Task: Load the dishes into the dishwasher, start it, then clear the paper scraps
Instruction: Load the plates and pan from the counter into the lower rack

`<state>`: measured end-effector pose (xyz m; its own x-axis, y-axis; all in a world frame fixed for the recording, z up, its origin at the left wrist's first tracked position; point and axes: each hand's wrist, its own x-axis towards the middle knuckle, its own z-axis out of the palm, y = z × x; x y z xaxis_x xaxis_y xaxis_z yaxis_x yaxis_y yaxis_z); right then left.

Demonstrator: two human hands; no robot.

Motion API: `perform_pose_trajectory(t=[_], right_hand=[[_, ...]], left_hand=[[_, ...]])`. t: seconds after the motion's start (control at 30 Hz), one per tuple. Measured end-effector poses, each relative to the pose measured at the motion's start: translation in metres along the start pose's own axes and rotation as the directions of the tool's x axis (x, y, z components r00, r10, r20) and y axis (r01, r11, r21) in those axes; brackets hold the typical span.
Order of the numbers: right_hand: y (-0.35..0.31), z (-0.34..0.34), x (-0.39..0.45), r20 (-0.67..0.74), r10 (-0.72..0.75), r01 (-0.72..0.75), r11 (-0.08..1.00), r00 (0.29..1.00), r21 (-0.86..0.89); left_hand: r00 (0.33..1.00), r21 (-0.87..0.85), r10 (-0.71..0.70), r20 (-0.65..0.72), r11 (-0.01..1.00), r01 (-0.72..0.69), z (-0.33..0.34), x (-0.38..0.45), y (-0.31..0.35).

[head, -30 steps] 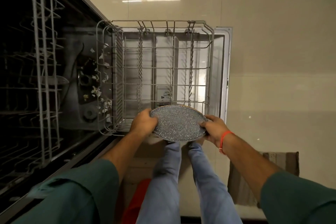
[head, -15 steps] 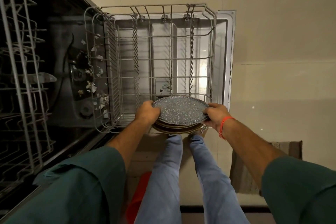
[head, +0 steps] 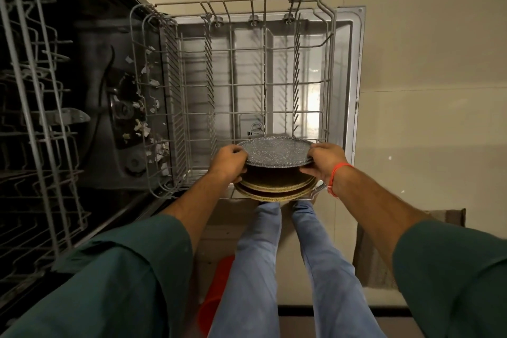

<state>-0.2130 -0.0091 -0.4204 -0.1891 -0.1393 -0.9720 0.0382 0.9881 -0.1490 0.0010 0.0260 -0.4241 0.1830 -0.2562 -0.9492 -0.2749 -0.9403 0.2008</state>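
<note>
Head view: both hands hold a plate flat over the pulled-out lower rack.

The left hand and right hand each curl round an opposite edge of the speckled grey plate, held level just above two gold-rimmed plates stacked at the near edge of the lower rack. The rack's upright tine rows run away from the person, beyond the plate; slotting it there would likely mean tipping it on edge. Neither hand is nearer. Left of the rack, paper scraps litter the dishwasher floor. Further left stands the upper rack. Nothing blocks the tines.
</note>
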Motion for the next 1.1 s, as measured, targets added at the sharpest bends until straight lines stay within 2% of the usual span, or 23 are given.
perform_pose_trajectory(t=[0.13,0.23,0.33,0.5,0.77,1.1], right_hand=[[0.0,0.003,0.003,-0.005,-0.016,0.016,0.995,1.0,0.101],[0.0,0.0,0.005,0.011,-0.024,0.022,0.988,1.0,0.151],[-0.001,-0.001,0.003,0.015,-0.029,0.028,0.995,0.999,0.091],[-0.004,-0.001,-0.003,-0.033,-0.077,0.076,0.997,0.996,-0.026],[-0.012,-0.002,-0.009,0.044,-0.13,0.136,0.972,0.991,-0.193],[-0.007,-0.01,-0.014,0.072,-0.136,0.148,0.965,0.988,-0.216]], left_hand=[[0.998,-0.019,0.031,0.052,0.999,-0.03,0.001,-0.003,0.001],[0.997,-0.051,0.074,0.028,0.996,-0.073,0.001,-0.005,0.004],[0.993,-0.056,0.118,0.014,0.991,-0.117,-0.001,-0.009,0.007],[0.981,0.028,0.186,-0.053,0.982,-0.185,-0.002,-0.001,-0.001],[0.973,0.008,0.221,-0.067,0.975,-0.221,-0.002,-0.012,-0.001],[0.969,-0.018,0.247,-0.012,0.969,-0.247,0.006,-0.031,0.007]])
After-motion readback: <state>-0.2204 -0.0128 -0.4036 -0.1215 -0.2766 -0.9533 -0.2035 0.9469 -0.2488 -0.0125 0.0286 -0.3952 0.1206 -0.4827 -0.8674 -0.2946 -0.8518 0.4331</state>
